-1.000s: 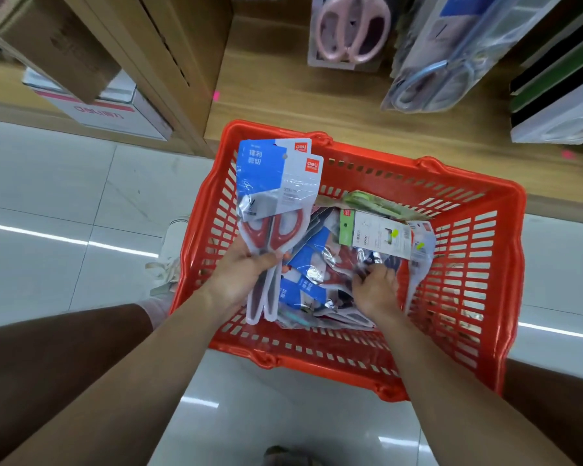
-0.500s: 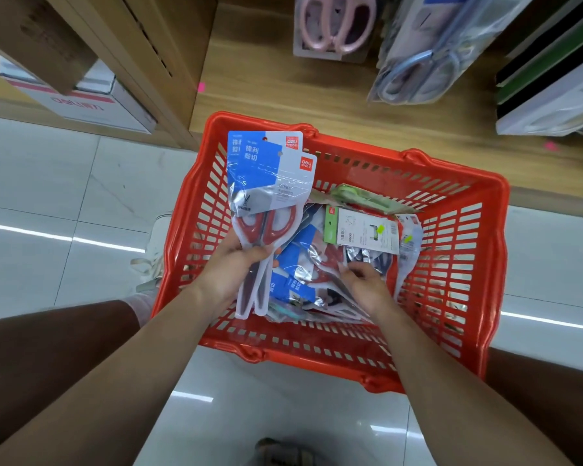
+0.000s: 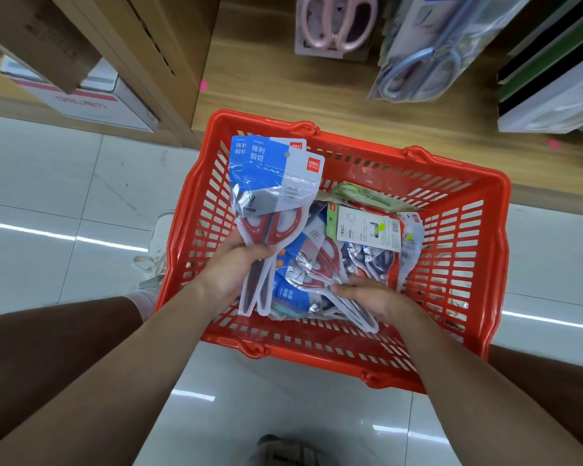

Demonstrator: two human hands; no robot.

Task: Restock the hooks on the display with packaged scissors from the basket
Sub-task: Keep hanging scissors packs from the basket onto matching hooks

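Near edge: toe of a shoe on glossy floor tiles, both forearms reaching forward over them.

Gripping two stacked blue-card packs in left hand: fingers curled round the lower handle area, red handles visible through the plastic, card tops raised over basket's left wall, blade ends pointing back toward the body.

Pinching the narrow end of a red-handled pack with right hand, low inside the basket. Pack lying tilted on top of the pile, not clearly lifted off it; cannot tell.

Rest of stock inside red basket, standing on the floor: loose heap of more scissor packs, overlapping, with a green-edged card pack on top toward the far side, back label up.

Left of basket, touching or just beside it: white shoe.

Beyond the basket: wooden display base. Above it, hanging pink scissors pack and light-blue scissors pack, tops out of frame, so hooks not visible. Far left: white carton under a shelf.
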